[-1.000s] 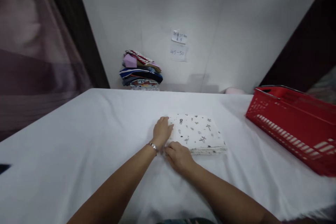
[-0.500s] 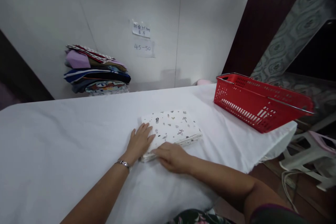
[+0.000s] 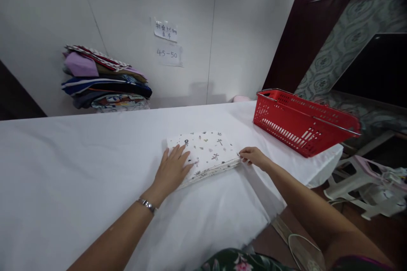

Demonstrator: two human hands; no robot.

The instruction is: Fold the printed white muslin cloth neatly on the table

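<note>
A folded white cloth (image 3: 208,152) printed with small palm trees and other figures lies on the white-covered table, its layers showing along the near edge. Spread over its left end is my left hand (image 3: 173,167), fingers apart and pressing flat on the fabric. At the near right corner, my right hand (image 3: 254,156) pinches the cloth's edge between thumb and fingers.
Folded fabrics (image 3: 106,80) are stacked at the back left against the wall. A red plastic basket (image 3: 302,123) stands on the table's right end. Two paper notes (image 3: 168,53) hang on the wall. Beyond the right edge is a white stool (image 3: 352,178).
My right hand has moved right along the near edge, from beside my left hand to the cloth's right corner. My left hand stays on the left end, fingers spread wider.
</note>
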